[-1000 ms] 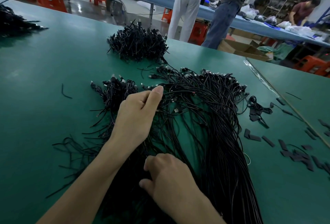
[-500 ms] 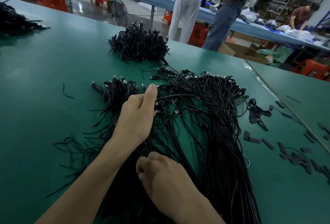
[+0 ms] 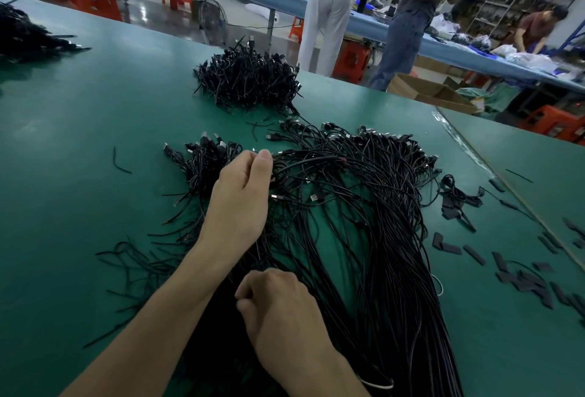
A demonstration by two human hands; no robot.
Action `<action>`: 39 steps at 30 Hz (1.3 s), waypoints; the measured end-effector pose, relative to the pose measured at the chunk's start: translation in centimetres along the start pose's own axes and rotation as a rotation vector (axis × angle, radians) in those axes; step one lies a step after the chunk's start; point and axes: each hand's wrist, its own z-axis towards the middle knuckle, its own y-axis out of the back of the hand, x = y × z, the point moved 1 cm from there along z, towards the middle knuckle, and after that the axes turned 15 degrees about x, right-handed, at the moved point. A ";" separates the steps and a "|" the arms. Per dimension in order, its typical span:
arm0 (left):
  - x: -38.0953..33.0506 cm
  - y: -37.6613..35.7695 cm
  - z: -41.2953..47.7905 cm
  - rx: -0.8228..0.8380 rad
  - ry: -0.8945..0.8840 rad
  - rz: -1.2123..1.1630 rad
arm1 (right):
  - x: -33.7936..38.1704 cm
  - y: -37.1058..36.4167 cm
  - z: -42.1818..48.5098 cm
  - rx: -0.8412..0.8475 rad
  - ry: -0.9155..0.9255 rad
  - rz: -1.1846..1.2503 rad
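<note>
The left hand (image 3: pixel 240 203) now pinches 1 black cable (image 3: pixel 307 160) between thumb and forefinger; 1 second ago the thumb lay straight. The right hand (image 3: pixel 281 317) has curled tighter round strands of the loose cable pile (image 3: pixel 380 238), which is spread on the green tabletop (image 3: pixel 79 143). A bundled heap (image 3: pixel 250 79) lies beyond.

cable pile (image 3: pixel 250 79) blocks ahead; bare mat (image 3: pixel 79 130) left gives passage.

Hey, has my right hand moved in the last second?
Yes. The right hand has slid left across the black cables, away from the pale wire loop lying at their right edge.
</note>
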 end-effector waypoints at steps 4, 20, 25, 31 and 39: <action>0.0 -0.1 0.1 -0.013 -0.025 -0.003 | 0.3 0.5 -0.6 -0.017 0.055 -0.007; -0.2 -0.4 -0.1 0.026 -0.031 -0.009 | 1.6 -1.0 0.1 0.041 0.007 -0.088; -0.4 -0.3 -0.2 0.034 -0.037 -0.003 | 0.4 0.2 -0.6 -0.060 0.016 0.121; -0.1 -0.4 -0.1 0.026 -0.028 -0.011 | -1.9 3.3 -1.4 -0.192 -0.081 0.377; -1.7 -1.0 -1.0 0.238 -0.045 -0.118 | -3.7 8.1 -1.8 -0.830 0.018 1.113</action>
